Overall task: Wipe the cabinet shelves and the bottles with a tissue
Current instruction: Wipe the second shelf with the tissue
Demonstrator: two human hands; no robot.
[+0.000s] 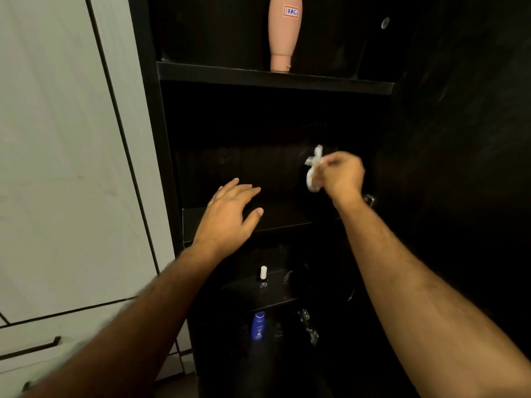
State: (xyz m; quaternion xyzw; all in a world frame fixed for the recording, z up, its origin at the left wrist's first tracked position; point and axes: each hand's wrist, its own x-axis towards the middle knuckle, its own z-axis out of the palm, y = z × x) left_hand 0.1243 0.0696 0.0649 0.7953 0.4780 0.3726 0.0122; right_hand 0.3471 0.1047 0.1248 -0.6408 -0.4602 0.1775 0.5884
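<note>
Up at the right, the right hand [342, 175] is gripping a tissue [313, 169], its fingers curling round the paper. The tissue is looking white, crumpled and twisted into a thin bunch, with one end sticking up above the knuckles and the other hanging down on the hand's left side. It is showing brightly against the dark back of the cabinet [431, 139], in the space above the middle shelf [284, 218].

Lower and to the left, the left hand [230, 216] is reaching forward with its fingers straight and spread and nothing in it, hovering over the front edge of that same shelf; whether it is touching the wood cannot be told.

Well above both hands, a tall peach bottle [284, 33] is standing cap-down on the top shelf [273, 79], wearing a small white label with handwritten marks. Below the hands, between the two forearms, a small dark nail polish bottle [263, 278] with a white cap is standing upright on a lower shelf. Beneath that, a blue bottle [258, 326] is sitting on the shelf further down, glowing against the black wood.

Left of the left arm, pale cupboard doors [66, 168] with dark seams are filling the view.
</note>
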